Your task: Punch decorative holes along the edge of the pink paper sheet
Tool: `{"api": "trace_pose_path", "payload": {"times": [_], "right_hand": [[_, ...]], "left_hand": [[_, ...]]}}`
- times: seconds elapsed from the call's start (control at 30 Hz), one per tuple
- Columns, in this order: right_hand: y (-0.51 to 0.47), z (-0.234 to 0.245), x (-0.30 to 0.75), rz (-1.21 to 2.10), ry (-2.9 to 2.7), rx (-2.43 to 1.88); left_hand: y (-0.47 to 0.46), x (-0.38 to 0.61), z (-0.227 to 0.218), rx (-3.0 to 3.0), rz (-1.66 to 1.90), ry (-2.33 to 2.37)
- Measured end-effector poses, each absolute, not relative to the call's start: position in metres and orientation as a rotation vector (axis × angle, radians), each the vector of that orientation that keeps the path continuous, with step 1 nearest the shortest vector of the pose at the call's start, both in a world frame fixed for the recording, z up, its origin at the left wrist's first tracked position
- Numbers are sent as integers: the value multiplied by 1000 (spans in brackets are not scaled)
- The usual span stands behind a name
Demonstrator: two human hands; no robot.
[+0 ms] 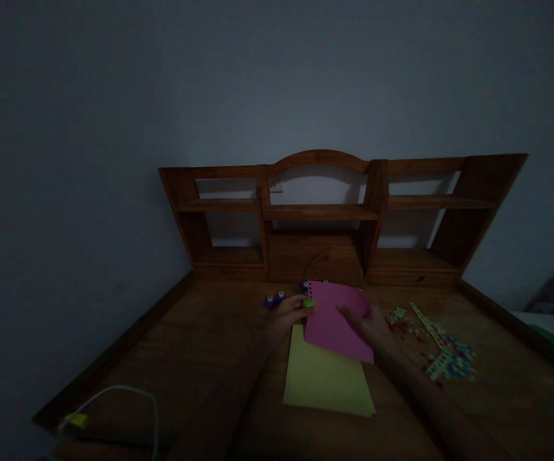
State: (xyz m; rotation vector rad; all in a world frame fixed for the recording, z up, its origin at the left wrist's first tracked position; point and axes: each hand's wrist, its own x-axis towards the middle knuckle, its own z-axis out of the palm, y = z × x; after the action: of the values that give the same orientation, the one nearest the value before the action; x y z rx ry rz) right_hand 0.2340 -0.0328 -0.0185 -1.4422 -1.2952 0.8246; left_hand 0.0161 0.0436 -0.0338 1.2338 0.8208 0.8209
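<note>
A pink sheet of paper (337,320) is held up at a tilt above the table, with a row of dark holes along its left edge. My right hand (368,323) grips it from the right, thumb on the face of the sheet. Closed around a small green tool (309,304) at the sheet's holed edge is my left hand (290,312); its fingers partly cover the tool, so its exact kind is unclear. Below lies a yellow sheet (327,381), partly overlapped by the pink one. Purple pieces with white round spots (274,300) sit just beyond my left hand.
Small coloured pieces (457,358) and pale perforated strips (428,326) are scattered at the right of the wooden table (200,346). A wooden shelf unit (320,211) stands along the back. At the lower left, a white cable (133,388) curves near a yellow object (78,420).
</note>
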Motion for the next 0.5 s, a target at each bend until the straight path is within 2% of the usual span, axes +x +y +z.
{"api": "trace_pose_path", "payload": {"times": [0.5], "right_hand": [[-33,-17,236,842,-1303,-1497]], "left_hand": [[46,17,-36,1241,823,829]]}}
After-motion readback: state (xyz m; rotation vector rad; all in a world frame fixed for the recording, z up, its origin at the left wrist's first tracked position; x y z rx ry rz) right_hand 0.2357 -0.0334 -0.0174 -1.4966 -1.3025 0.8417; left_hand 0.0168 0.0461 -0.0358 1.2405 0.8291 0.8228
